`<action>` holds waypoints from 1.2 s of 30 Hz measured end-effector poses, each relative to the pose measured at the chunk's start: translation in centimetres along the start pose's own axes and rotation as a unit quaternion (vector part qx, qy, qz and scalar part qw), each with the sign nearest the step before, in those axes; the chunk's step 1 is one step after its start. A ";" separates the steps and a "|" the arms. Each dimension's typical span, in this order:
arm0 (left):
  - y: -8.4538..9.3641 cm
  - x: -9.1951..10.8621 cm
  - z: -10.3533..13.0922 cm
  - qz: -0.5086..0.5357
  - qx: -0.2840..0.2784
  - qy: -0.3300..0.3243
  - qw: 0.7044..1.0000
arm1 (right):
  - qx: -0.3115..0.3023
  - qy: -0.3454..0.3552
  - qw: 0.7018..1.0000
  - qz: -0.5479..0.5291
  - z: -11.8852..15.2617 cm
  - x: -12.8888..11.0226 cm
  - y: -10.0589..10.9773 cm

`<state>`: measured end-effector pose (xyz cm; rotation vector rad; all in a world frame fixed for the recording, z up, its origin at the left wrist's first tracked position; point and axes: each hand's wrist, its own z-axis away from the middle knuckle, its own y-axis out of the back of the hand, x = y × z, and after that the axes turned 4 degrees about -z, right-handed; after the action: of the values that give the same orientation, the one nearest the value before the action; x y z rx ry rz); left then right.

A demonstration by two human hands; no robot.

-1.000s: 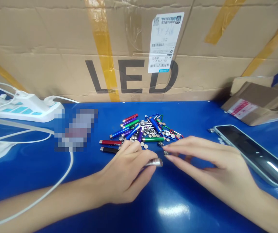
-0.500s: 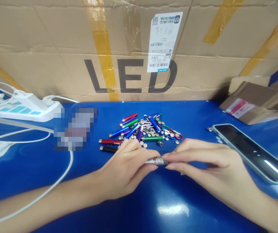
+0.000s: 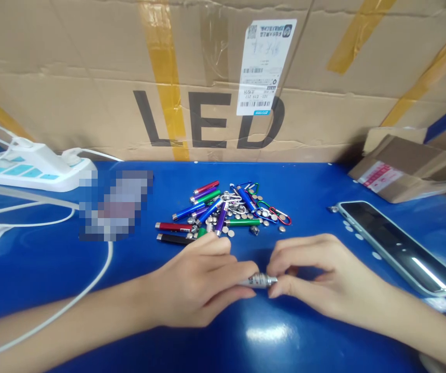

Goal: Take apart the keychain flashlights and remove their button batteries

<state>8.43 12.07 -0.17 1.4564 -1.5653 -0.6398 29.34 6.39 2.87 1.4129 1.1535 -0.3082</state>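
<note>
Fingers of my left hand (image 3: 207,282) are closed round a small silver tube (image 3: 258,281) with dark print, its narrow metal end pointing right. At that end are the thumb and fingertips of my right hand (image 3: 308,264), pinched together; whether they grip the tip or something tiny is too small to tell. Beyond my hands lies a pile of coloured metal tubes, among them a red one (image 3: 174,227), a black one (image 3: 173,239) and a green one (image 3: 242,222). Button cells (image 3: 231,233) and carabiner clips (image 3: 281,213) are scattered among them.
A large cardboard box (image 3: 106,119) stands along the back of the blue table (image 3: 215,347). At left are a white power strip (image 3: 32,168), cables and a pixelated object (image 3: 124,202). On the right lie a phone (image 3: 402,248) and a small open carton (image 3: 405,166).
Both hands have come slightly nearer with the silver tube. My right fingertips have shifted at its end, so the metal tip now shows. The view has moved a little.
</note>
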 end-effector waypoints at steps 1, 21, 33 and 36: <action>0.0 0.0 0.0 -0.004 -0.004 -0.005 1.000 | -0.021 0.032 0.999 0.024 0.1 0.1 0.0; 0.0 0.1 -0.2 -0.070 -0.038 -0.026 0.997 | -0.101 -0.124 0.982 -0.105 0.9 -0.9 -1.2; -0.6 0.1 -0.6 -0.043 -0.040 0.101 0.993 | -0.044 -0.060 0.997 0.017 0.3 0.5 -0.3; -0.8 0.0 -0.4 -0.024 -0.008 0.169 0.985 | -0.028 -0.072 0.996 0.040 0.1 0.5 0.2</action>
<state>9.22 12.00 -0.63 1.5062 -1.2620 -0.4053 29.81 6.53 2.62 1.3615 0.9777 -0.3138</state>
